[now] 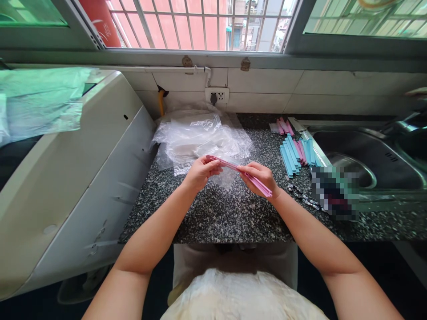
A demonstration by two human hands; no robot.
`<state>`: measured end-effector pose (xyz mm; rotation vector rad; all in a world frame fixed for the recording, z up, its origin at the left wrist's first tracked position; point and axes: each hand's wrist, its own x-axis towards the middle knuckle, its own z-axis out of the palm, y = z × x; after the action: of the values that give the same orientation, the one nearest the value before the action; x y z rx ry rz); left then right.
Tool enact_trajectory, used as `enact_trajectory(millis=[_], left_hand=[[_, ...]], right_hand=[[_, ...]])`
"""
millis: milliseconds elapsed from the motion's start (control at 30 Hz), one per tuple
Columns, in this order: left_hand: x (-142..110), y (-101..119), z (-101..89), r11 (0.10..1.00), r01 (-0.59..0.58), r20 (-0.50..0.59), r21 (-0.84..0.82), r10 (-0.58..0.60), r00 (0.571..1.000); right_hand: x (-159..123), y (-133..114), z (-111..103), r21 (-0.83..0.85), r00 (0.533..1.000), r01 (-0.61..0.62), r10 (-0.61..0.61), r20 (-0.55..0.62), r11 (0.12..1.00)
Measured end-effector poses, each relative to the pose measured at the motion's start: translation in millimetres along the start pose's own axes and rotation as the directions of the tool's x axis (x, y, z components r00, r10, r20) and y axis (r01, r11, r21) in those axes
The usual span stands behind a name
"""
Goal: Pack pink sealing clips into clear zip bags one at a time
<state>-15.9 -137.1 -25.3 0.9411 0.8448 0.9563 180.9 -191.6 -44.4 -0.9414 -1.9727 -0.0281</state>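
Note:
Above the counter, my left hand pinches the far left end of a long pink bag-sealing clip. My right hand is closed around the same clip's middle, and its thicker pink end sticks out below that palm. Between the hands the clip runs slanting down to the right. A clear plastic bag hangs below it, seemingly caught along the clip; the exact join is too small to tell. Just beyond my left hand lies a loose pile of clear plastic bags.
Several blue clips and pink clips lie on the speckled counter at right. A dark chain and a blurred-out item sit near the steel sink. A white appliance borders the left; a socket is behind.

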Motion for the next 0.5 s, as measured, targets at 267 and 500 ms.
enact_trajectory(millis=[267, 500], left_hand=[[1.6, -1.5, -1.2, 1.000, -0.012, -0.012, 0.007, 0.012, 1.000], [1.1, -0.3, -0.6, 1.000, -0.009, -0.046, -0.006, 0.009, 0.999]], right_hand=[[1.4, -4.1, -1.2, 0.052, 0.999, -0.047, 0.046, 0.020, 0.998], [0.9, -2.4, -1.6, 0.089, 0.993, -0.116, 0.116, 0.008, 0.989]])
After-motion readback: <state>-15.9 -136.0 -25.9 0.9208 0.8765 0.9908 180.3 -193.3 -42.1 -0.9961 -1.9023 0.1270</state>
